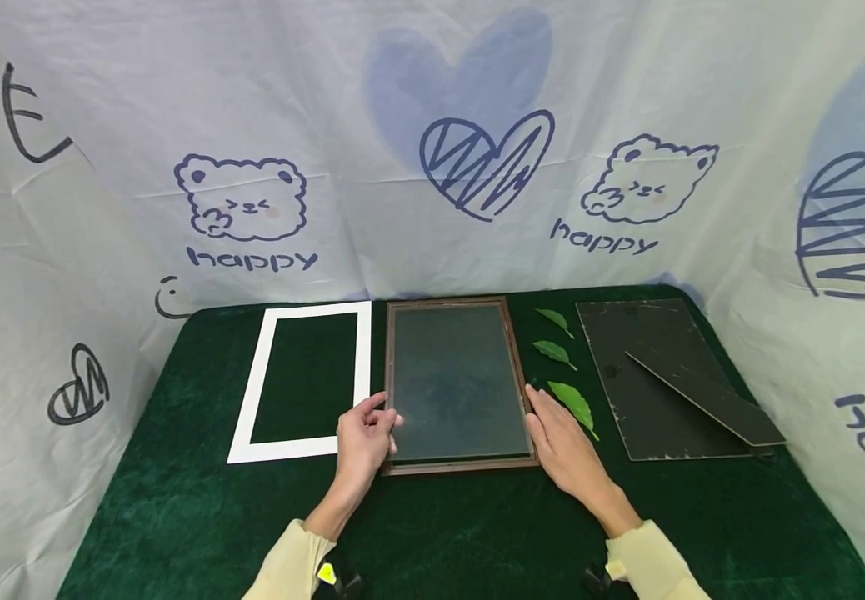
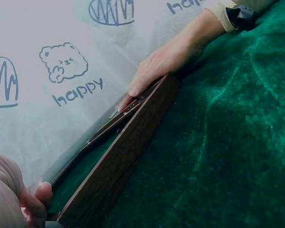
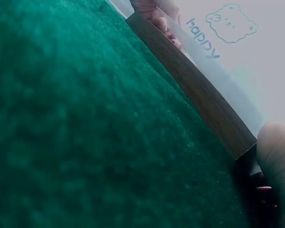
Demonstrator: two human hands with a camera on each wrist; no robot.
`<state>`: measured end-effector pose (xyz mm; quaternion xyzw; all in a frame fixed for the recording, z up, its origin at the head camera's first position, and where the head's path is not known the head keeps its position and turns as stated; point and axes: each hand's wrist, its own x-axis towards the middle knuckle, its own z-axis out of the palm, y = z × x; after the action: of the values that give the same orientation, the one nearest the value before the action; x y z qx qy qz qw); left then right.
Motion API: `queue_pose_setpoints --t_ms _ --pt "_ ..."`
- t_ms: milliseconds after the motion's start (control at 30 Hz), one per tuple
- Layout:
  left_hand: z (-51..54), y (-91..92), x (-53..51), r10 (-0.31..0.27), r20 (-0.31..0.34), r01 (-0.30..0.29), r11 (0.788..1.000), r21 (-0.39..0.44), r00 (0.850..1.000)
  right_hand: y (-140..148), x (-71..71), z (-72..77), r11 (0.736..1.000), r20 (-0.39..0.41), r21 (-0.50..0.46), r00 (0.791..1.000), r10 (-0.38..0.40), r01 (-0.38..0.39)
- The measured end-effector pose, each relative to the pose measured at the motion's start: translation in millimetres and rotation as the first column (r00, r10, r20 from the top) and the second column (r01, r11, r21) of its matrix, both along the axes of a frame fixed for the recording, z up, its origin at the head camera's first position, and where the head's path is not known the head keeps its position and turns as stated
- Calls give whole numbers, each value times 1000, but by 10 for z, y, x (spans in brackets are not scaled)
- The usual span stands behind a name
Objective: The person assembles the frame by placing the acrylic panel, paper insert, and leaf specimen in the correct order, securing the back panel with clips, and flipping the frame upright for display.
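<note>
- Setting: a fabric-screened tabletop craft station; the surrounding room's type cannot be told.
- Enclosure, on three sides: white curtains [image 1: 372, 242] printed with blue hearts [image 1: 488, 167], bears [image 1: 241, 200] and "happy" lettering [image 1: 252, 260].
- Surface: green velvet tablecloth [image 1: 455, 533].
- Craft materials: picture frame [image 1: 462, 469], glass pane [image 1: 451, 375], white mat [image 1: 293, 450], backing board [image 1: 627, 400], green leaves [image 1: 573, 403].

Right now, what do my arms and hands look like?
Your left sleeve and right sleeve are pale yellow, reaching the wrists. A small black device sits at each wrist, with a bright yellow patch by the left one. Your left hand and right hand are bare, without gloves.
</note>
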<state>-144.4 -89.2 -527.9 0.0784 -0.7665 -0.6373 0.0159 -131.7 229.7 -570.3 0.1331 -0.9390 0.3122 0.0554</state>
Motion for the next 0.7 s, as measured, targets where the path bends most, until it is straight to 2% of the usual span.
queue_pose_setpoints --t_ms 467,700 --pt "-5 24 13 -21 -20 19 995 -95 1000 23 -5 -11 1000 13 -15 1000 5 -5" --pt "-19 21 28 -73 -98 53 980 -192 993 24 2 -5 1000 11 -20 1000 2 -2"
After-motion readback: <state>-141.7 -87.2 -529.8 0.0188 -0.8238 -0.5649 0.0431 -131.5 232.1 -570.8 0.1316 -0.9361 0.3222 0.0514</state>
